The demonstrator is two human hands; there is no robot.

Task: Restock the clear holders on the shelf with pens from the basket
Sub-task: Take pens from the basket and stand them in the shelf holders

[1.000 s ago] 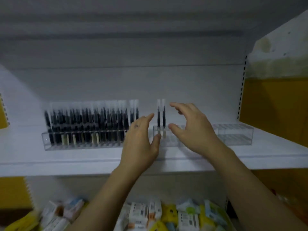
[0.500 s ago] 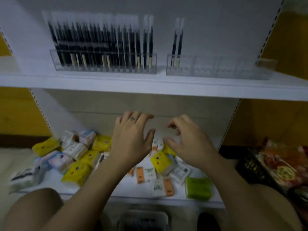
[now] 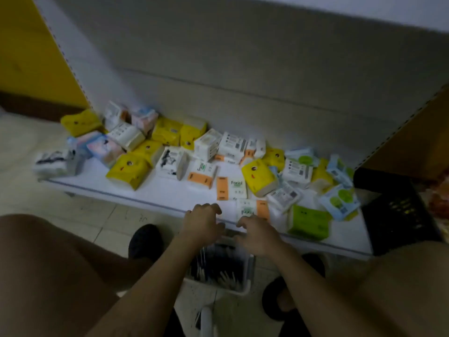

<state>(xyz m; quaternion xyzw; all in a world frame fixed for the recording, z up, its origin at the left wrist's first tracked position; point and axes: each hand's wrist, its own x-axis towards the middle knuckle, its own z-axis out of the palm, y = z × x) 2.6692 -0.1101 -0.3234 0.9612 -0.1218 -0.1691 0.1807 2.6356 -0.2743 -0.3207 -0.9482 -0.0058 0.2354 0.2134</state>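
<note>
The view is tilted down and smeared by blur. The basket point(image 3: 245, 291), white-walled, sits on the tiled floor near the person, between 2 dark shoes point(image 3: 145, 241). Both forearms cross over it and hide most of its left and right walls. Inside it lies a dark mass of pens point(image 3: 220, 265), with a few pale tips showing at the near end. Single pens cannot be told apart or counted.

The left hand point(image 3: 202, 222) hangs above the far left part of the basket, fingers loosely bent and pointing down, nothing between them. The right hand point(image 3: 255, 235) hangs just beside it, over the far right part, fingers spread and bent like a claw, also grasping nothing. Its fingertips blur into the basket's far rim, so I cannot tell whether they touch it.

Beyond the hands runs a low white shelf point(image 3: 155, 190), strewn with tissue packs point(image 3: 128, 170) in yellow, white, orange and green, their print too soft to read. A black crate point(image 3: 398, 215) at the right is cut off by the person's right knee. A white handle point(image 3: 206, 317) shows near the bottom edge, partly hidden.
</note>
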